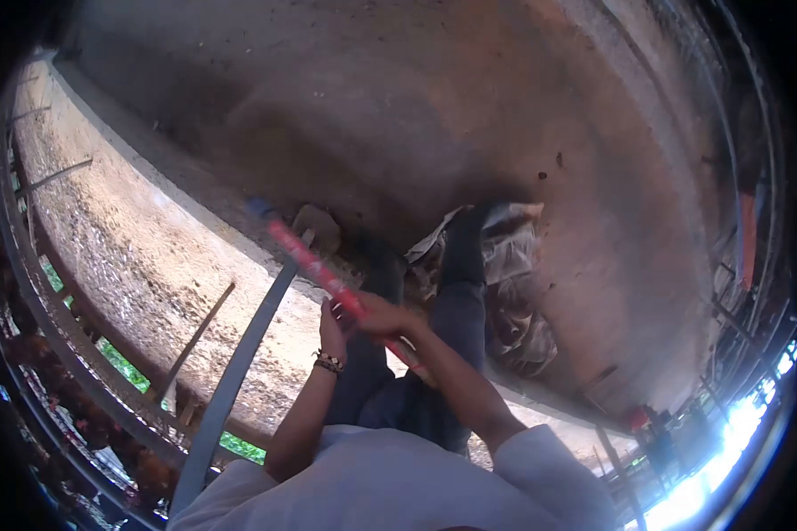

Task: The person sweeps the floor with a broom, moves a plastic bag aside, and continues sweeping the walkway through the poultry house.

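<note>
Red tube with pale lettering and a dark blue far end, held aslant in front of the person's body. Its upper part reaches out over the brown floor; the lower part runs back over the lap. Right hand closed round the tube, below its middle. Left hand, beaded bracelet at the wrist, sits right beside the tube with fingers raised toward it; whether it grips or only touches, cannot tell.

Obstructions: a long grey bar slants up on the left side, its upper tip close by the tube. A rounded stone lies near the tube's far end. Dark-trousered legs below and beyond the hands; crumpled plastic sheeting gathered about the right foot and along that leg.

Farther out: a pale low ledge curves along the left, with sunlit, litter-strewn ground past it and a slatted fence beyond. Far right, a reddish upright strip by the railings; lower right, a small red object, too blurred to identify.
</note>
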`<action>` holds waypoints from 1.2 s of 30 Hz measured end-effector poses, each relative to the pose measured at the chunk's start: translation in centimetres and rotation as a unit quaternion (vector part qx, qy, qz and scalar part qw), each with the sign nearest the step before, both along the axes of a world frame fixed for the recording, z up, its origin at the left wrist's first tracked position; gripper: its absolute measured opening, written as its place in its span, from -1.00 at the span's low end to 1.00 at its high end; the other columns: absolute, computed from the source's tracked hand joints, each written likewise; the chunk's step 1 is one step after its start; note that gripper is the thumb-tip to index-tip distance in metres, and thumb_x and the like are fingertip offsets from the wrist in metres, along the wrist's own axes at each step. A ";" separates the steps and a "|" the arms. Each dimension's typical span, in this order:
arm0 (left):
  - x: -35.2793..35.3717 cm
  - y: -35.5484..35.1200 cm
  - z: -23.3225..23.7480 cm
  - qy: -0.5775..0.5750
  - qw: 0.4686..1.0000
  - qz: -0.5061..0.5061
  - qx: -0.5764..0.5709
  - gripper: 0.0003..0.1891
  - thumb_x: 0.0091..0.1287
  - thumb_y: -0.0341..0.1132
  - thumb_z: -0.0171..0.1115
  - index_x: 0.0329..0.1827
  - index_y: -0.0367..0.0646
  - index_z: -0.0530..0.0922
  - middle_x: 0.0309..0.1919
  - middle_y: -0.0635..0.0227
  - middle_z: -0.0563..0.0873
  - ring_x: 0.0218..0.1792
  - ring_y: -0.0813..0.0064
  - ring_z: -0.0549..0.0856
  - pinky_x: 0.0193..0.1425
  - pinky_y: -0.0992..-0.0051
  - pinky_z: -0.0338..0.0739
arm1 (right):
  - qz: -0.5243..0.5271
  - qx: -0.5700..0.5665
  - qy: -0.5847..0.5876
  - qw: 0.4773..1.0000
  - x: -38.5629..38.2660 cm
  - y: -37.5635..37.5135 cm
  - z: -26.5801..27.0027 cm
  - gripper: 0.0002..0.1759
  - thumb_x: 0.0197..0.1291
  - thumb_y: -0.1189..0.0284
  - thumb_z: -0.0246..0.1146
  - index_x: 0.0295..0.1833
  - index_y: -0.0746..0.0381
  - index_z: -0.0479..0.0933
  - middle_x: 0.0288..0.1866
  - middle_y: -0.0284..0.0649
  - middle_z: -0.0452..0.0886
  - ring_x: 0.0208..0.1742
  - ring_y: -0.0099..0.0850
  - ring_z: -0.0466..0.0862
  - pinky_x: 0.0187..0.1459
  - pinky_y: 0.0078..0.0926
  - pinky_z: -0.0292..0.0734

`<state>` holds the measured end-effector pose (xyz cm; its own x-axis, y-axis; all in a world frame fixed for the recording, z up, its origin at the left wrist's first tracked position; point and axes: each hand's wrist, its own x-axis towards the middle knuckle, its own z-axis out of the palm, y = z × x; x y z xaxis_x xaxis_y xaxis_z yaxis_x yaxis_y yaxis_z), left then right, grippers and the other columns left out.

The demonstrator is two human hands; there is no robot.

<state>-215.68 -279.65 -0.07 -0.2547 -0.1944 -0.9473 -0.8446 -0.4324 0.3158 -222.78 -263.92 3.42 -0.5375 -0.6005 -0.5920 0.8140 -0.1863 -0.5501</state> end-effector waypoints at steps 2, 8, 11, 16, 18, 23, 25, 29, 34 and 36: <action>-2.0 0.2 2.0 0.027 0.999 -0.035 -0.017 -0.48 0.37 0.13 -0.18 0.09 -0.11 0.41 -0.04 0.30 0.53 -0.18 0.47 0.56 -0.10 0.40 0.52 | -0.030 0.026 0.181 0.983 1.6 -0.6 -0.4 -0.44 -0.09 0.46 0.22 0.12 0.29 0.32 -0.33 -0.26 0.53 -0.50 -0.47 0.56 -0.60 -0.54 0.47; -2.6 1.4 1.5 0.012 0.997 -0.073 -0.039 -0.56 0.38 0.03 -0.13 0.05 -0.13 0.43 -0.08 0.29 0.55 -0.23 0.47 0.58 -0.14 0.45 0.54 | -0.210 0.260 -0.183 0.925 1.7 16.1 8.6 -0.52 -0.06 0.53 0.32 0.00 0.25 0.31 -0.52 -0.34 0.43 -0.66 -0.55 0.47 -0.64 -0.59 0.43; -2.3 4.2 0.6 -0.026 0.994 -0.100 -0.037 -0.59 0.30 0.01 0.01 0.01 -0.12 0.47 -0.18 0.32 0.59 -0.28 0.47 0.61 -0.19 0.45 0.56 | -0.287 0.354 -0.213 0.864 4.5 23.6 3.3 -0.68 -0.07 0.56 0.27 -0.16 0.24 0.37 -0.56 -0.33 0.43 -0.60 -0.56 0.51 -0.60 -0.55 0.45; -4.9 15.2 3.5 -0.065 0.986 -0.139 0.073 -0.42 0.28 0.21 -0.10 0.10 -0.08 0.42 -0.05 0.27 0.53 -0.16 0.38 0.58 -0.09 0.32 0.53 | -0.116 0.410 -0.141 0.894 6.4 21.6 -13.9 -0.73 -0.20 0.39 0.26 -0.35 0.28 0.43 -0.56 -0.23 0.49 -0.53 -0.32 0.57 -0.50 -0.34 0.46; -6.1 19.3 5.8 -0.105 0.979 -0.119 0.126 -0.35 0.26 0.29 -0.16 0.15 -0.08 0.37 -0.01 0.26 0.52 -0.10 0.36 0.57 -0.07 0.28 0.52 | 0.050 0.305 0.056 0.949 1.0 16.5 -13.7 -0.69 -0.28 0.48 0.21 -0.28 0.27 0.43 -0.51 -0.28 0.50 -0.53 -0.50 0.52 -0.55 -0.43 0.44; -11.1 27.4 10.2 0.013 1.000 -0.007 -0.012 -0.41 0.36 0.19 -0.22 0.24 -0.08 0.29 0.09 0.26 0.45 0.12 0.33 0.44 0.14 0.28 0.38 | 0.022 0.104 0.203 0.973 -8.9 9.2 -8.1 -0.53 -0.23 0.44 0.32 -0.10 0.29 0.44 -0.48 -0.25 0.51 -0.58 -0.43 0.54 -0.57 -0.41 0.46; -8.8 26.1 8.3 0.104 0.976 -0.124 -0.147 -0.52 0.45 0.00 -0.26 0.28 -0.10 0.24 0.13 0.23 0.43 0.17 0.39 0.41 0.20 0.35 0.32 | -0.011 -0.017 0.000 1.000 -14.1 14.3 0.6 -0.48 -0.21 0.46 0.34 -0.03 0.30 0.41 -0.48 -0.23 0.50 -0.67 -0.49 0.50 -0.64 -0.48 0.43; -10.4 29.4 9.3 0.194 0.874 -0.427 -0.123 -0.60 0.44 -0.07 -0.19 0.14 -0.17 0.32 -0.06 0.18 0.51 -0.03 0.45 0.52 0.01 0.40 0.46 | -0.187 0.125 -0.056 0.973 -13.9 22.4 2.8 -0.43 -0.11 0.51 0.33 0.07 0.37 0.31 -0.51 -0.27 0.48 -0.66 -0.55 0.49 -0.69 -0.56 0.38; -17.3 31.7 10.4 -0.008 0.890 -0.350 0.294 -0.79 0.37 -0.18 0.03 -0.11 -0.12 0.37 -0.60 0.49 0.44 -0.68 0.73 0.43 -0.65 0.64 0.40 | -0.406 0.297 -0.207 0.839 -13.2 28.3 3.7 -0.75 -0.02 0.55 0.23 -0.21 0.28 0.34 -0.56 -0.29 0.45 -0.67 -0.54 0.46 -0.69 -0.53 0.40; -21.8 30.7 8.9 -0.084 0.831 -0.401 0.377 -0.78 0.36 -0.14 0.04 -0.15 -0.11 0.38 -0.59 0.48 0.45 -0.70 0.69 0.44 -0.68 0.62 0.39 | -0.485 0.335 -0.251 0.768 -12.8 28.0 0.6 -0.82 -0.02 0.56 0.19 -0.29 0.26 0.34 -0.58 -0.28 0.44 -0.67 -0.54 0.46 -0.69 -0.52 0.41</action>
